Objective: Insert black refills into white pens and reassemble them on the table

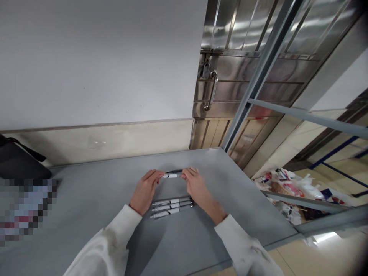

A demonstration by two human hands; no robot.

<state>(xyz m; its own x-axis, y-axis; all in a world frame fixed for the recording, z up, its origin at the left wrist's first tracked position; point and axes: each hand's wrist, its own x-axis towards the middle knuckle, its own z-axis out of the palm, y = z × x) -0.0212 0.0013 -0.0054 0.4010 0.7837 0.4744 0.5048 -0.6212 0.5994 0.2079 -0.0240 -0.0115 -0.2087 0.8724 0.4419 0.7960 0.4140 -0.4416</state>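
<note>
Between my two hands is a white pen (173, 176), held level with an end in the fingertips of each hand. My left hand (145, 191) pinches its left end, and my right hand (198, 188) grips the other end. Just beyond it shows a thin dark rod (175, 171), perhaps a pen part; whether it is held or lies on the table I cannot tell. Nearer to me, below the hands, several white and grey pens (172, 208) lie side by side on the grey table (115, 234).
At the left stand a black bag (21, 163) and a blurred-out item (27, 211). A pale wall (97, 69) and a metal door (227, 92) rise behind the table. A grey metal frame (253, 84) runs along the right, with plastic bags and clutter (299, 188) beyond.
</note>
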